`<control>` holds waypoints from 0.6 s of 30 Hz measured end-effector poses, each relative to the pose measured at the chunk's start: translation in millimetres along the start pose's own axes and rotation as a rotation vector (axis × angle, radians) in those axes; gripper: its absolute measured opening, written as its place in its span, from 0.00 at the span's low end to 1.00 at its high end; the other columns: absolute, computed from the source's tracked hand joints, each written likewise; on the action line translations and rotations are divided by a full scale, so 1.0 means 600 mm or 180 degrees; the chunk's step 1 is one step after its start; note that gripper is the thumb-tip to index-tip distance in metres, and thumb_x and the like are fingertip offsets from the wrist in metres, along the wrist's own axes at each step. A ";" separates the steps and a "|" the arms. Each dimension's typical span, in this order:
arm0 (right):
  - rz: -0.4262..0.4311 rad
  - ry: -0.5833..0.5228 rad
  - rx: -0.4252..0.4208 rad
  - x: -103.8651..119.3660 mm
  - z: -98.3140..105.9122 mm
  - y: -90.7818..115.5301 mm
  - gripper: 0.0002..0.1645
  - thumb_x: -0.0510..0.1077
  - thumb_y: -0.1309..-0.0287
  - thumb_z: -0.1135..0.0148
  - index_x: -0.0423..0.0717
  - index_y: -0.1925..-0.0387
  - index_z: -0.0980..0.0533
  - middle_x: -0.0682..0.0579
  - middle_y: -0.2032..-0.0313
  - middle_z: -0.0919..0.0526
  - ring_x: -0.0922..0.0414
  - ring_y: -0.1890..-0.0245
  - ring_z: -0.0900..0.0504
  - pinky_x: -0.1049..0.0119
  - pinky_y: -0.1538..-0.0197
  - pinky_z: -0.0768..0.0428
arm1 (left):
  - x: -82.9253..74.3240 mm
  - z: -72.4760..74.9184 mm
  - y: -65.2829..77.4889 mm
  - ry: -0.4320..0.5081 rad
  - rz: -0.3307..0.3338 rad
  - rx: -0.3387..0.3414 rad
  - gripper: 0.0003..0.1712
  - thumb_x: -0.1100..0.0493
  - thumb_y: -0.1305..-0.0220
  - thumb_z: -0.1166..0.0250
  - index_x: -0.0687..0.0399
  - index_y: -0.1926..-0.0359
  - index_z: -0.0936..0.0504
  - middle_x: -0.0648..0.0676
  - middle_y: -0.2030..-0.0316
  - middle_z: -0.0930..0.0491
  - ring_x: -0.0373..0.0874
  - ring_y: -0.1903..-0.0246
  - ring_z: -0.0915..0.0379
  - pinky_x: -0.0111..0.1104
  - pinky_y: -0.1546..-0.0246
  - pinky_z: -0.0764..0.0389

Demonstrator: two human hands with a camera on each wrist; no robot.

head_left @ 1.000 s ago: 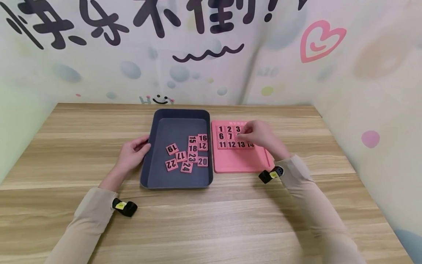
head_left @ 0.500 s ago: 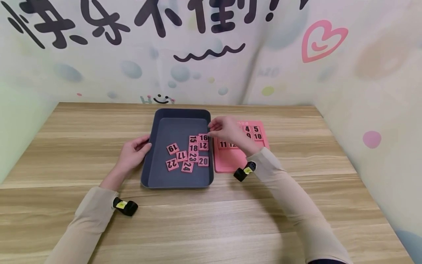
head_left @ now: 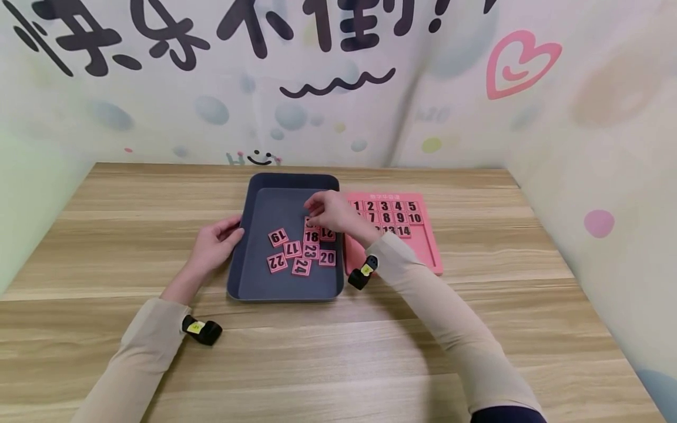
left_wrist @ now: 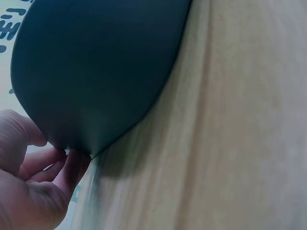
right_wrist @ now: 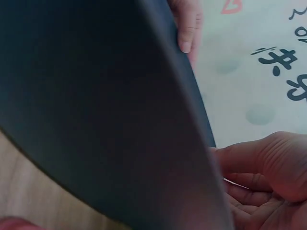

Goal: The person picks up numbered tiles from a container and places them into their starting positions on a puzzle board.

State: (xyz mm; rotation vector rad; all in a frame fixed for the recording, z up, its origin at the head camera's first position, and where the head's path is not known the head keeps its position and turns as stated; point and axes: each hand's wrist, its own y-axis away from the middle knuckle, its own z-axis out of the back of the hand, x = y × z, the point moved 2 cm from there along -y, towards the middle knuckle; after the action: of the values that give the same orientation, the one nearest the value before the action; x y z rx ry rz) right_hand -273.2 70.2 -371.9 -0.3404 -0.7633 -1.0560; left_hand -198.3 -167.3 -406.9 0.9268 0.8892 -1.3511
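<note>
My left hand (head_left: 214,244) holds the left rim of a dark grey rectangular tray (head_left: 248,288); the left wrist view has its thumb and fingers at the tray's edge. Pink square tiles with black numbers lie in the tray, among them tile 19 (head_left: 277,237), tile 22 (head_left: 277,262) and tile 20 (head_left: 327,258). Over the tray's right side is my right hand (head_left: 335,211), thumb and fingers apart above tile 15 (head_left: 311,223), which they partly cover. Tile 16 is hidden under this hand. In the right wrist view the tray wall conceals the fingertips.
Right of the tray lies a pink number board (head_left: 394,258), its upper rows filled with tiles, partly behind my right wrist. Both stand on a wooden table (head_left: 296,364). A printed wall (head_left: 174,135) rises behind the table's far edge.
My right hand has moved left from the pink board, across the tray's right rim, to over the tiles. The left hand stays at the tray's left rim.
</note>
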 end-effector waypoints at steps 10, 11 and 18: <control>0.0051 0.0328 0.0114 0.000 -0.011 -0.012 0.18 0.33 0.49 0.33 0.37 0.54 0.22 0.45 0.58 0.20 0.54 0.58 0.22 0.66 0.54 0.21 | -0.002 0.002 0.002 0.0018 -0.0042 0.0002 0.23 0.65 0.32 0.47 0.73 0.39 0.33 0.69 0.42 0.30 0.25 0.59 0.32 0.13 0.60 0.30; 0.0067 0.0371 0.0127 0.001 -0.012 -0.014 0.18 0.33 0.49 0.33 0.37 0.54 0.22 0.44 0.58 0.20 0.54 0.58 0.22 0.66 0.54 0.21 | -0.001 0.002 0.001 0.0021 -0.0040 0.0002 0.23 0.65 0.32 0.47 0.72 0.38 0.33 0.69 0.42 0.30 0.24 0.60 0.33 0.13 0.60 0.30; 0.0062 0.0594 0.0215 -0.001 -0.012 -0.019 0.17 0.33 0.49 0.34 0.38 0.55 0.22 0.45 0.59 0.20 0.54 0.59 0.23 0.65 0.55 0.22 | -0.001 0.001 0.002 0.0059 -0.0056 0.0017 0.24 0.63 0.31 0.47 0.73 0.38 0.34 0.70 0.42 0.30 0.25 0.59 0.32 0.13 0.59 0.30</control>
State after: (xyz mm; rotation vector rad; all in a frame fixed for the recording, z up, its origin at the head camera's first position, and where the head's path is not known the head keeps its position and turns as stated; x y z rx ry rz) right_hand -280.6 61.2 -378.4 -0.1883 -0.6256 -1.0254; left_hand -197.3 -167.4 -406.2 0.9389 0.9101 -1.3623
